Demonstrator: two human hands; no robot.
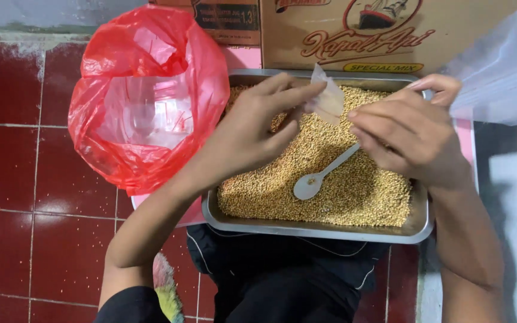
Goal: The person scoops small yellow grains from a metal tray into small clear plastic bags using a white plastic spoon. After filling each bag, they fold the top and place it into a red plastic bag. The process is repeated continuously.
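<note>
A metal tray (306,230) full of small yellow grains (354,191) rests on my lap. Over it my left hand (252,128) pinches a small clear plastic pouch (328,98) by its left edge. My right hand (408,128) meets the pouch from the right, fingers on its other edge, and a metal spoon (318,176) runs out from under this hand, its bowl lying on the grains. The pouch holds a little grain at its bottom.
A red plastic bag (145,96), open and with clear plastic inside, sits left of the tray on the dark red tiled floor (25,179). A brown cardboard box (384,33) stands behind the tray. White plastic (504,72) lies at the right.
</note>
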